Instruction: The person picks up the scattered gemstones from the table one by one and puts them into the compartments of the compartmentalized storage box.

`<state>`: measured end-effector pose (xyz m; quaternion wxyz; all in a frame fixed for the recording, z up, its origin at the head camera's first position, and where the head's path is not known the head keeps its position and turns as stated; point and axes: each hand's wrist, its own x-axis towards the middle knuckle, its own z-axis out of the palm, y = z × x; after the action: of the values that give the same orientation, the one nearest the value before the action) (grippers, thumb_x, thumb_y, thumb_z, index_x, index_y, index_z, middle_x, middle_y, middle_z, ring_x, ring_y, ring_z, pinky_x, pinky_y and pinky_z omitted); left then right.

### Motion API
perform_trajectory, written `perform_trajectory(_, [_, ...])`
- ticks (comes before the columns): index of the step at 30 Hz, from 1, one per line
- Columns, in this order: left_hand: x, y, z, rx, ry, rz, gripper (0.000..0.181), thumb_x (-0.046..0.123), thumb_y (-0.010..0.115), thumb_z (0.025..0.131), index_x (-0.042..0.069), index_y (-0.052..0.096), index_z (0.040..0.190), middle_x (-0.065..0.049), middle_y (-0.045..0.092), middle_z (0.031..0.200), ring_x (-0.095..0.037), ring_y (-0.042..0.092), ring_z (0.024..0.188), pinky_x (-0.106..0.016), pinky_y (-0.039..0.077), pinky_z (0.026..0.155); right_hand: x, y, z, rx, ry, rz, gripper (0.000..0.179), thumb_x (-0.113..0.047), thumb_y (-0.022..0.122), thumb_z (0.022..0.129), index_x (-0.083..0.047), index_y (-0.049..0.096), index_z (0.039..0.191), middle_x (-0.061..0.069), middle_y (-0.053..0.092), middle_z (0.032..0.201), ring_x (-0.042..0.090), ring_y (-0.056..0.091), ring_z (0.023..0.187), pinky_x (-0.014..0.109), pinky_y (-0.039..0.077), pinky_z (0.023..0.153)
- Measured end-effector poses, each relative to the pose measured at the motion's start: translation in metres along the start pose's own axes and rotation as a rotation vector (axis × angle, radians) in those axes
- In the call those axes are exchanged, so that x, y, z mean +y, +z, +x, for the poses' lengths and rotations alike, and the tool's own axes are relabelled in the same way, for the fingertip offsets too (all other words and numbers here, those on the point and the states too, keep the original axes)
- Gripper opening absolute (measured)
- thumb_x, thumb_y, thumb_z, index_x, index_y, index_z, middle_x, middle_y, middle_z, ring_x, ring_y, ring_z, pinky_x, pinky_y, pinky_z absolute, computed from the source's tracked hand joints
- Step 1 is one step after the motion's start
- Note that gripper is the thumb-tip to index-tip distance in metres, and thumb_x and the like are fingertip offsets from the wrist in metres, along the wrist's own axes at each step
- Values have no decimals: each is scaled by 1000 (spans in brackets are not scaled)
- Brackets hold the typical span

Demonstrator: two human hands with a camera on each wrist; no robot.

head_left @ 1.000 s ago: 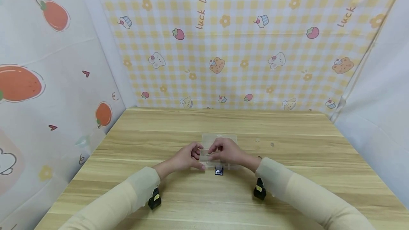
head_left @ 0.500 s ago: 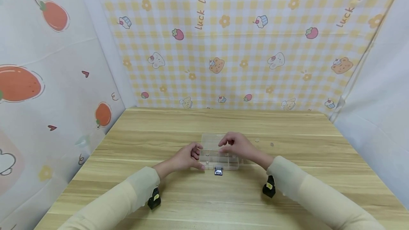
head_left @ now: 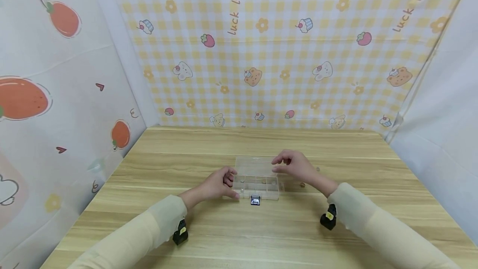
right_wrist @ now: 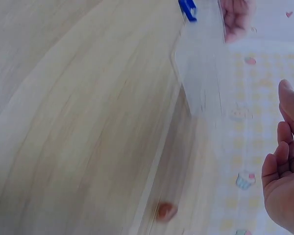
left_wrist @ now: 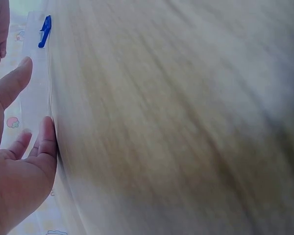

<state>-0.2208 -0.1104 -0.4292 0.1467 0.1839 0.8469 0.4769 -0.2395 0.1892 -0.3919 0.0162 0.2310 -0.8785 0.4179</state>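
Head view: I see a clear divided box (head_left: 267, 197) on the wooden table (head_left: 209, 235), its lid (head_left: 252, 165) folded open at the far side, a dark blue latch (head_left: 255, 200) at the near side. At least 3 small pieces (head_left: 242, 181) lie in its compartments, so I judge the filling partly done. A brown piece (head_left: 303, 185) and a pale piece (head_left: 318, 169) lie on the table to the right; I take these 2 as work left, with the lid not yet closed. The left hand (head_left: 218, 183) rests relaxed at the box's left end. The right hand (head_left: 295, 165) hangs just beside the lid, thumb and index finger parted.

Left wrist view: I see the left hand's digits spread beside the box, not clenched.

Right wrist view: I see loose fingers, apart from the brown piece. It is blurred, so I could be missing something tiny, but this hand appears to hold nothing.
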Motion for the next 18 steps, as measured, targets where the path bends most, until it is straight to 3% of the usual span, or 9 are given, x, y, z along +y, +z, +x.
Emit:
perform_trajectory(10, [3,0,-1,-1,0,-1,66,8,88,70,0,51,124,-9,52,106,-21,50,91,-32,46,78,22,-27,-12,80,98,10,21,-16,78,84,-3,74,100,3,60,91,22,45,75,31,39,64])
perform_trajectory(18, [4,0,-1,7,-8,17,67,9,88,70,-1,52,125,-9,52,108,-21,50,93,-34,47,80,40,-41,-22,119,115,-5,23,-19,76,86,-2,73,101,6,58,91,23,43,73,30,38,59])
